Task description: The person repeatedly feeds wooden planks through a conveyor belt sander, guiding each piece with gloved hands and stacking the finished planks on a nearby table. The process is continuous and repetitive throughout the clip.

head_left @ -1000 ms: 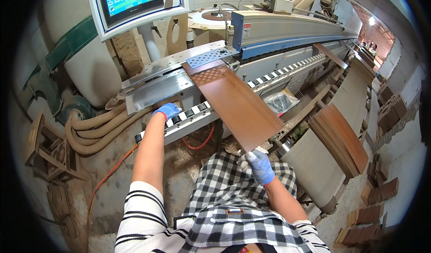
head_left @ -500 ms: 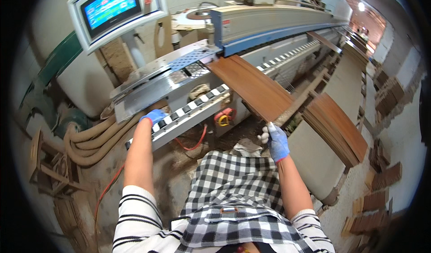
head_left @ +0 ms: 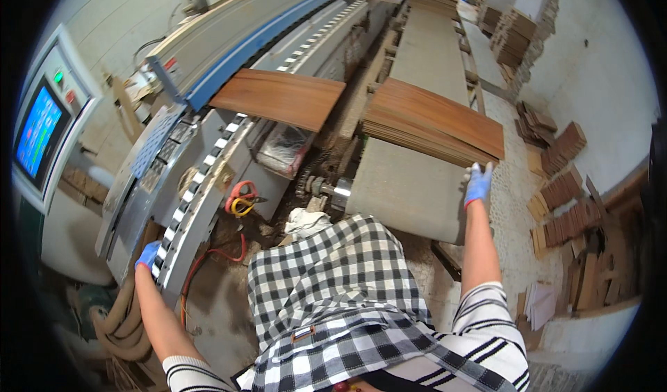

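My left hand (head_left: 148, 254), in a blue glove, lies against the near end of a rail with black and white rollers (head_left: 187, 197); its fingers are mostly hidden. A reddish-brown wood-faced board (head_left: 281, 96) extends from the blue-edged machine (head_left: 229, 76) across the rail's far end, touched by neither hand. My right hand (head_left: 478, 183), in a blue glove with whitish fingertips, is open with nothing visible in it. Its fingers point toward the near right corner of a stack of similar boards (head_left: 434, 117), which lies on a grey conveyor belt (head_left: 410, 187).
A control screen (head_left: 42, 128) stands at the left. Red- and yellow-handled scissors (head_left: 241, 199) hang by the rail, above a red hose (head_left: 229, 253). A pale cloth (head_left: 306, 222) lies before my checked apron. Piles of cut strips (head_left: 563, 149) line the right wall.
My view has swung to the right. My right hand has left the near corner of the board at the machine and moved over beside the stack. My left hand stays at the roller rail.
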A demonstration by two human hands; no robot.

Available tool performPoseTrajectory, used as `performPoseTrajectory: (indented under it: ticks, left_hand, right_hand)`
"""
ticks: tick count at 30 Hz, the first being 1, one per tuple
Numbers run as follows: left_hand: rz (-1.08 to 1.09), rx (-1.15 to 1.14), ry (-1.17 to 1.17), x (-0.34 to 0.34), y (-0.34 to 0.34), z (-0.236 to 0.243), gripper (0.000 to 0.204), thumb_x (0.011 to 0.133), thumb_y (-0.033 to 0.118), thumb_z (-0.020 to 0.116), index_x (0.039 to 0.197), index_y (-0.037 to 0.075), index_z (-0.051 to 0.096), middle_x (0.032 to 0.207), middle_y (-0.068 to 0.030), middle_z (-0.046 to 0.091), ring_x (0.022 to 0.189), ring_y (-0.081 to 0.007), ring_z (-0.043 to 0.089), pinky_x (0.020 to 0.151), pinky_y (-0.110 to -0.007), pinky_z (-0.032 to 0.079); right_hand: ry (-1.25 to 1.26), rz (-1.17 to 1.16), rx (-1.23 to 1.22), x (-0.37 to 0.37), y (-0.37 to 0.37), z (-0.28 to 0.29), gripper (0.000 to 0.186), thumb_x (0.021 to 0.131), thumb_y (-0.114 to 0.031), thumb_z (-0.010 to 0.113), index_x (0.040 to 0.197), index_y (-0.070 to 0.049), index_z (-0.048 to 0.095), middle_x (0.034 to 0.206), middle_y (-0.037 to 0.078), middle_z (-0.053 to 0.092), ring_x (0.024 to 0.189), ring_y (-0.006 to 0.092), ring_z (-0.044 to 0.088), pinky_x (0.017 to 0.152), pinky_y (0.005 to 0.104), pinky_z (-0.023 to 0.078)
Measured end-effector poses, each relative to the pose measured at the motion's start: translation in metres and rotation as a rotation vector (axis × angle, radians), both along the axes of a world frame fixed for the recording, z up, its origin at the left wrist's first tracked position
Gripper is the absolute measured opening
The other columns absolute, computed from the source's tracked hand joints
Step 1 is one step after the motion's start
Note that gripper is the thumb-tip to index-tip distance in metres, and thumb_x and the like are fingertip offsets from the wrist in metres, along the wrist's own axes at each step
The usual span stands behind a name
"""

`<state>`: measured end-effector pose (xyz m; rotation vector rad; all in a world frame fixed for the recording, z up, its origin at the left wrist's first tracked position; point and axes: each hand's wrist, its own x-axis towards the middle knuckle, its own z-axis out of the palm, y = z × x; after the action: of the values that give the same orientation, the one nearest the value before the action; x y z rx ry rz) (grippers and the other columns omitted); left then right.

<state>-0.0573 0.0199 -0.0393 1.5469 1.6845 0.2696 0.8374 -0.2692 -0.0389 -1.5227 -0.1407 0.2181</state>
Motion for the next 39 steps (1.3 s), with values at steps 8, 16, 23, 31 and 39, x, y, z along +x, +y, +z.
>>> performPoseTrajectory:
  ticks: [8, 16, 23, 31, 39]
  left_hand:
    - [0.199, -0.104, -0.080, -0.047, 0.001, -0.019, 0.033, 0.088, 0.026, 0.049, 0.107, 0.001, 0.059, 0.101, -0.0047, 0.059, 0.092, -0.0162, 0.052, 0.083, -0.030, 0.041]
    - [0.133, -0.106, -0.091, -0.074, 0.022, -0.044, 0.034, 0.088, 0.026, 0.049, 0.108, 0.000, 0.058, 0.103, -0.0055, 0.060, 0.095, -0.0171, 0.053, 0.085, -0.030, 0.041]
    - [-0.145, 0.097, 0.244, -0.058, 0.027, -0.056, 0.037, 0.088, 0.030, 0.048, 0.108, 0.001, 0.060, 0.106, -0.0110, 0.062, 0.098, -0.0212, 0.055, 0.088, -0.033, 0.041]
    - [-0.155, 0.178, 0.163, 0.028, -0.005, 0.014, 0.034, 0.085, 0.030, 0.053, 0.102, 0.003, 0.063, 0.097, -0.0105, 0.064, 0.088, -0.0194, 0.057, 0.084, -0.032, 0.043]
    - [-0.028, -0.008, 0.136, 0.046, -0.022, 0.034, 0.037, 0.082, 0.036, 0.054, 0.102, 0.007, 0.064, 0.095, -0.0094, 0.063, 0.088, -0.0203, 0.055, 0.083, -0.035, 0.042]
  right_hand:
    - [0.105, -0.093, -0.119, 0.117, -0.009, 0.011, 0.058, 0.087, -0.024, 0.055, 0.136, -0.016, 0.025, 0.071, 0.008, 0.059, 0.048, 0.0131, 0.052, 0.043, 0.0300, 0.041]
    - [0.015, -0.159, 0.230, 0.122, -0.019, -0.032, 0.024, 0.083, -0.014, 0.060, 0.102, -0.004, 0.049, 0.066, 0.007, 0.054, 0.046, 0.0121, 0.048, 0.040, 0.0251, 0.040]
    - [0.528, 0.158, 0.571, -0.015, -0.052, -0.016, 0.018, 0.076, -0.026, 0.058, 0.087, -0.011, 0.054, 0.067, 0.005, 0.055, 0.051, 0.0156, 0.047, 0.069, 0.0379, 0.047]
    - [0.444, 0.435, 0.466, -0.120, -0.031, 0.033, 0.020, 0.082, -0.018, 0.061, 0.094, -0.003, 0.056, 0.077, 0.010, 0.061, 0.063, 0.0196, 0.059, 0.075, 0.0395, 0.052]
    - [0.446, 0.717, 0.491, -0.194, -0.069, 0.044, 0.029, 0.076, -0.018, 0.058, 0.097, 0.001, 0.054, 0.080, 0.014, 0.061, 0.068, 0.0227, 0.060, 0.078, 0.0432, 0.049]
